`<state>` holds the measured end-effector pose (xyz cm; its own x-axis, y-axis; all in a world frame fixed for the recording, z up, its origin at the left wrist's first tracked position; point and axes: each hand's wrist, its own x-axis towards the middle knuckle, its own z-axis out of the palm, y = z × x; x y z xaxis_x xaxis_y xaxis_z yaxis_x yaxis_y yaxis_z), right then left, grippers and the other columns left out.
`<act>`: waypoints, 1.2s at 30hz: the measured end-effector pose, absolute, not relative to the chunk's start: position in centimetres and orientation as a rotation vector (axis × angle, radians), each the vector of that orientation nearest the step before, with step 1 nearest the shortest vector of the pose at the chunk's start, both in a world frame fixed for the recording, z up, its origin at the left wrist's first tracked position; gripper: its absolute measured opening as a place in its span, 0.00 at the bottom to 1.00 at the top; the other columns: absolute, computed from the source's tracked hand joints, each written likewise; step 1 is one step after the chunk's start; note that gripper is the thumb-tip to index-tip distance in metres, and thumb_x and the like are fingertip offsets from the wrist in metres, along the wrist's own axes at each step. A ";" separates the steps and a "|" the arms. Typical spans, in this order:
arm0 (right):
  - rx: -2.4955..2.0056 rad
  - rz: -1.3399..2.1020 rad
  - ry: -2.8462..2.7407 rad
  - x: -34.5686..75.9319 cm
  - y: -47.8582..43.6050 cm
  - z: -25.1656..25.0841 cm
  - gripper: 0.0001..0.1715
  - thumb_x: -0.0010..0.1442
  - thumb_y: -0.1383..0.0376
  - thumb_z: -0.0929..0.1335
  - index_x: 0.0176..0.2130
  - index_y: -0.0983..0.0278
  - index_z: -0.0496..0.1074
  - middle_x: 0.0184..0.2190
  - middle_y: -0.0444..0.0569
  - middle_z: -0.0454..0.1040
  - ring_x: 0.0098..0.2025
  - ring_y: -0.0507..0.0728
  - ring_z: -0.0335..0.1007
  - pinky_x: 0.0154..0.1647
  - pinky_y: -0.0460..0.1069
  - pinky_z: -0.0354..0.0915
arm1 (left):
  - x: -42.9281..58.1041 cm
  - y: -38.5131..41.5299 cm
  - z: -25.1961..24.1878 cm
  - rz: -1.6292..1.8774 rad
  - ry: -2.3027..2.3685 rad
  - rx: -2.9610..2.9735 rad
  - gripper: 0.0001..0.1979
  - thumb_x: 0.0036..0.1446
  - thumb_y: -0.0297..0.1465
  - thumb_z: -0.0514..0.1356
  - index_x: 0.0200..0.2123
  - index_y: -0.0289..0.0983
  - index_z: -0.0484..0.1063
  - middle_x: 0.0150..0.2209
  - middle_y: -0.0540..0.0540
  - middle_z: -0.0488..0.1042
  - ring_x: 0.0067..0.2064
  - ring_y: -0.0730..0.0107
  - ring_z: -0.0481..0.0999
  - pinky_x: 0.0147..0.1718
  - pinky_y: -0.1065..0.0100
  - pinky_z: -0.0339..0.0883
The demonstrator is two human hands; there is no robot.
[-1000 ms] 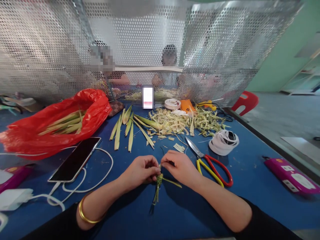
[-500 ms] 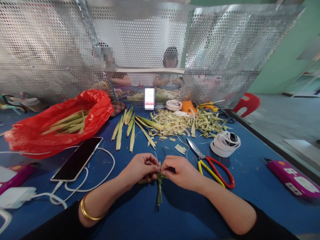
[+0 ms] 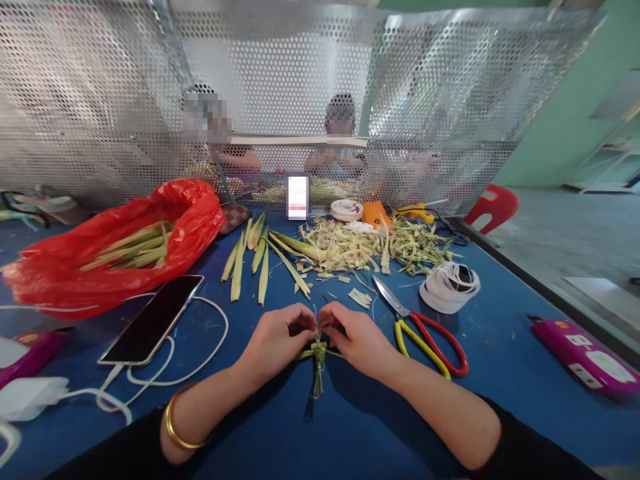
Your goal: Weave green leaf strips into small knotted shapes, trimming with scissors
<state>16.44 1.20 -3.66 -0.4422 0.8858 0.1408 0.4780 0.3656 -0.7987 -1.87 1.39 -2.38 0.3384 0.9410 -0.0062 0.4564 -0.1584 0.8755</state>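
Green and woven, a small piece (image 3: 319, 355) is being held at the clock's centre, its tails (image 3: 317, 385) pointing to six; the left hand (image 3: 281, 335) from ten and the right hand (image 3: 359, 337) from two are pinching it narrowly near its top. They seem to be tightening it, the next move calling for steady tension. Fingers are hiding the join; whether the tails are touching the bench (image 3: 350, 433) is unclear. Scissors (image 3: 403, 311) are lying towards two, shredded strips (image 3: 350, 241) towards one; at twelve, a perforated screen (image 3: 300, 67) is blurring people (image 3: 340, 161).
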 end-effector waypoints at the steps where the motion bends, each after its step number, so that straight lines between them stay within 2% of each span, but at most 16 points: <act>1: -1.194 0.903 -2.070 16.5 1.2 -3.6 0.12 0.58 0.72 0.62 0.42 0.60 0.64 0.36 0.46 0.76 0.37 0.54 0.72 0.37 0.47 0.65 | -1.8 1.3 -2.4 0.745 1.280 1.862 0.04 0.49 0.25 0.57 0.30 0.38 0.71 0.28 0.53 0.76 0.32 0.73 0.74 0.33 0.73 0.64; 5: -1.191 0.890 -2.091 16.4 1.1 -3.5 0.14 0.58 0.73 0.61 0.44 0.60 0.61 0.34 0.45 0.77 0.33 0.54 0.72 0.34 0.47 0.64 | -1.7 0.8 -2.5 0.764 1.424 2.151 0.08 0.50 0.24 0.56 0.32 0.41 0.71 0.30 0.54 0.76 0.33 0.73 0.75 0.34 0.73 0.63; 11: -1.085 0.931 -2.134 16.3 0.8 -3.4 0.17 0.56 0.76 0.61 0.44 0.60 0.62 0.36 0.45 0.77 0.37 0.54 0.73 0.36 0.46 0.64 | -1.9 0.6 -3.4 0.765 1.465 2.450 0.07 0.53 0.24 0.56 0.32 0.40 0.72 0.30 0.51 0.76 0.33 0.70 0.75 0.33 0.71 0.62; 19: -1.126 1.045 -1.972 16.0 1.2 -4.0 0.14 0.57 0.74 0.62 0.43 0.61 0.65 0.29 0.42 0.73 0.26 0.51 0.70 0.33 0.46 0.65 | -2.2 0.8 -3.4 0.967 1.276 2.690 0.06 0.57 0.26 0.56 0.31 0.38 0.72 0.31 0.50 0.76 0.34 0.70 0.74 0.33 0.71 0.63; 24: -1.140 1.107 -1.821 15.7 1.5 -4.6 0.13 0.54 0.75 0.63 0.38 0.62 0.71 0.35 0.44 0.68 0.25 0.47 0.67 0.29 0.44 0.65 | -2.1 0.7 -2.9 1.042 1.205 2.698 0.06 0.58 0.27 0.56 0.31 0.38 0.72 0.30 0.49 0.76 0.34 0.71 0.73 0.34 0.71 0.64; 27: -1.130 1.010 -1.891 15.7 1.6 -4.8 0.12 0.52 0.76 0.66 0.33 0.61 0.73 0.33 0.43 0.66 0.28 0.48 0.65 0.29 0.44 0.62 | -2.0 0.7 -2.8 1.065 1.187 2.703 0.06 0.58 0.27 0.56 0.31 0.38 0.72 0.29 0.49 0.75 0.33 0.71 0.73 0.33 0.71 0.64; 32: -1.153 0.956 -1.884 15.8 1.7 -4.7 0.08 0.51 0.75 0.68 0.27 0.63 0.70 0.31 0.42 0.64 0.28 0.48 0.63 0.30 0.44 0.61 | -2.1 0.6 -2.9 1.076 1.181 2.680 0.05 0.57 0.26 0.56 0.31 0.38 0.72 0.29 0.49 0.75 0.33 0.71 0.73 0.33 0.71 0.64; 36: -1.120 1.019 -1.872 15.9 1.8 -4.6 0.09 0.53 0.77 0.65 0.27 0.64 0.65 0.31 0.41 0.62 0.26 0.47 0.63 0.28 0.43 0.62 | -2.4 0.6 -3.1 1.028 1.240 2.598 0.05 0.57 0.27 0.57 0.30 0.39 0.72 0.30 0.50 0.76 0.34 0.71 0.73 0.34 0.71 0.63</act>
